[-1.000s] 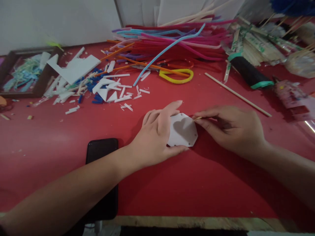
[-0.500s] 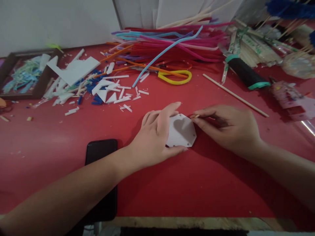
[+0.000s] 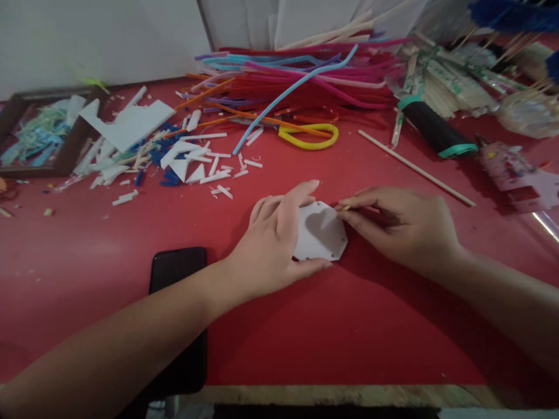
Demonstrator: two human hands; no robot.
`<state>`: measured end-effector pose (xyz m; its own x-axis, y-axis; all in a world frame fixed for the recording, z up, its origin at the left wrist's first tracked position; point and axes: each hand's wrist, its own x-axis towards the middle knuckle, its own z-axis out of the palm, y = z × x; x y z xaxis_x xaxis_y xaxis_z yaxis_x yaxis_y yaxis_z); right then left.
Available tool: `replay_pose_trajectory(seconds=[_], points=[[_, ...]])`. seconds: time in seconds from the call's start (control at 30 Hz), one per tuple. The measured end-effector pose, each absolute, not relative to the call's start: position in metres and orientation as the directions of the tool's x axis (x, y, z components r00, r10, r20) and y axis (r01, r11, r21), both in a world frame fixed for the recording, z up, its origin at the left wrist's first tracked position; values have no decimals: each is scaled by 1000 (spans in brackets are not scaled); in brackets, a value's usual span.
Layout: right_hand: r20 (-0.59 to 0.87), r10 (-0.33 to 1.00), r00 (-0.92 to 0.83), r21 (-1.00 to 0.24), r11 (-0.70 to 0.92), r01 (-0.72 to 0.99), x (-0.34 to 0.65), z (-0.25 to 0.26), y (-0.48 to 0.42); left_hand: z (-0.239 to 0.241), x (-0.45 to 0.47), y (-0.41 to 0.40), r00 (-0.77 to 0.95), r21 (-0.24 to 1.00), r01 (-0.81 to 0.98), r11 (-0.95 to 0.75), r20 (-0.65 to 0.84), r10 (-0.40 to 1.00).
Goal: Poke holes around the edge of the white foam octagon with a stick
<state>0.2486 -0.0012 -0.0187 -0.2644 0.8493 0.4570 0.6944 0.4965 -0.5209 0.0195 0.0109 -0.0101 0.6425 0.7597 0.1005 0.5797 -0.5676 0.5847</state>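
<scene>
Closest to the person, a flat black phone [image 3: 179, 326] lies at the front edge of the red table [image 3: 349, 326], partly under the left arm. Just past it, the left hand [image 3: 273, 247] lies on a small white foam piece with many sides [image 3: 322, 234]. Its fingers are spread a little, with the thumb at the near edge and the pointer finger along the far edge, so the piece is held flat on the table in the middle. The right hand [image 3: 406, 230] is touching the piece's far right corner. Its thumb and pointer finger are pressed together, pinching a thin short wooden stick [image 3: 343, 208] whose tip meets that corner.

The stick looks very thin, so a hard push could snap it or make it slip off and poke a left finger. If the left hand lets go, the light piece could slide away.

Farther back lie white foam scraps [image 3: 192, 163], a long wooden skewer [image 3: 414, 167], a yellow loop [image 3: 312, 135] and a black roll with green ends [image 3: 432, 131]. At the very back is a pile of fuzzy coloured wires [image 3: 305, 75].
</scene>
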Motion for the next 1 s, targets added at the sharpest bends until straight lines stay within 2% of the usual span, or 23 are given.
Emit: replay_pose_trajectory(seconds=[0.2,0.83,1.0], points=[[438,863,-253,-532,475,701,249,-20,-3,-15,18,12,657,590,531,-609,167,735],[381,888,-258,-601,450,661,249,-20,2,-19,17,12,641,602,533,-595,172,748],[446,863,-235,-619,488,616,246,-19,-2,-17,17,12,640,609,538,-584,155,752]])
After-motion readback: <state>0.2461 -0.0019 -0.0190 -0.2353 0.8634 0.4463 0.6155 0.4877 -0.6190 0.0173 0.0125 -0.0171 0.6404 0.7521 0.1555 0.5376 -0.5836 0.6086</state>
